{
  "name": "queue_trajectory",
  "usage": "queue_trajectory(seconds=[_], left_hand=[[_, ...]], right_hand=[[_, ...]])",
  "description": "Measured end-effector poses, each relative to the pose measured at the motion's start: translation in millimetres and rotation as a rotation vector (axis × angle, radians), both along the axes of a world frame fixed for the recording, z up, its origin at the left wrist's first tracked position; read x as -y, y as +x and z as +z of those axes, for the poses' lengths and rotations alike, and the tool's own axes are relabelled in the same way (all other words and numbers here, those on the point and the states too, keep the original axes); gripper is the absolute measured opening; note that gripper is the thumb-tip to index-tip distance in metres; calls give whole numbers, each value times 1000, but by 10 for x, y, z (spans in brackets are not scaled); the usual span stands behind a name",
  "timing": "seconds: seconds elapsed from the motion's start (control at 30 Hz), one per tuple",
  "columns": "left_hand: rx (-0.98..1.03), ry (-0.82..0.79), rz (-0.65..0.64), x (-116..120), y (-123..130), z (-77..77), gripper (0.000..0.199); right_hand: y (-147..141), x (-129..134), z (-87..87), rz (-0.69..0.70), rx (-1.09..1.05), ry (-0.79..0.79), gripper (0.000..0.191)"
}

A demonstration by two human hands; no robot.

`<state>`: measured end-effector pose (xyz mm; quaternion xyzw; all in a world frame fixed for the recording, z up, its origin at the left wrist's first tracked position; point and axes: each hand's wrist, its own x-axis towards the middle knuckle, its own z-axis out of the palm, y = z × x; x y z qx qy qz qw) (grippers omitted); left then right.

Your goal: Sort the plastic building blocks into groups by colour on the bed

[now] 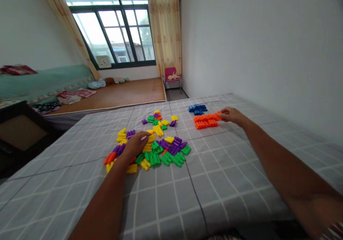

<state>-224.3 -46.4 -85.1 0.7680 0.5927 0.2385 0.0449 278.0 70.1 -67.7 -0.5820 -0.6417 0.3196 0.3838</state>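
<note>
My left hand [137, 144] is over a mixed pile of plastic toy blocks, its fingers stretched toward a yellow block [150, 138] and a small gap between thumb and fingers. Around it lie green blocks [154, 158], purple blocks [175, 146] and several more yellow and orange ones, some hidden beneath the hand. On the right, my right hand [232, 115] pinches an orange block [217, 115] at the end of a row. Two rows of orange blocks [205, 122] lie side by side there. Just behind them is a cluster of blue blocks [197, 108].
A grey checked cloth [166, 197] covers the bed-like surface under the blocks. Beyond its far edge stands a brown platform [128, 91] with clothes on it. A pink chair [170, 73] is by the curtain. The white wall [254, 47] runs along the right.
</note>
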Motion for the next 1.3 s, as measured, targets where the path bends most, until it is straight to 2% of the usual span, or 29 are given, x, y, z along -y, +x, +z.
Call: queue_trajectory(seconds=[0.1,0.2,0.27,0.37,0.53,0.63,0.73,0.77,0.83,0.97,1.03,1.07,1.2,1.3], left_hand=[[5,-6,-3,-10,-28,-22,36],[9,4,4,-21,-65,-32,37],[-1,20,17,-29,-98,-22,37],[-24,52,78,-35,-197,36,39],[-60,52,381,72,-546,199,38],[-108,-46,605,220,-775,246,36],[-151,-198,720,322,-896,223,33],[-155,-239,713,331,-901,206,32],[-132,-287,642,312,-864,164,31],[95,-256,383,192,-737,85,31],[269,-149,332,132,-739,59,28],[347,-66,358,108,-766,51,28],[641,285,595,74,-986,25,32],[844,403,683,85,-1131,-28,36]], right_hand=[[305,-28,-208,-76,99,-40,24],[354,-38,-349,-57,111,-114,23],[306,-29,-359,-46,168,-172,27],[217,-2,-294,-87,374,-197,34],[215,55,-267,-151,779,-45,41],[294,25,-295,-213,852,-70,43],[201,-29,-232,-292,860,135,41],[89,-19,-186,-259,843,224,39],[-271,68,-76,-109,808,358,34],[-1335,424,101,311,702,444,30],[-1886,621,143,517,631,441,29],[-2146,714,157,601,592,449,27],[-3098,1025,178,890,466,519,18],[-3753,1186,135,1016,496,599,22]])
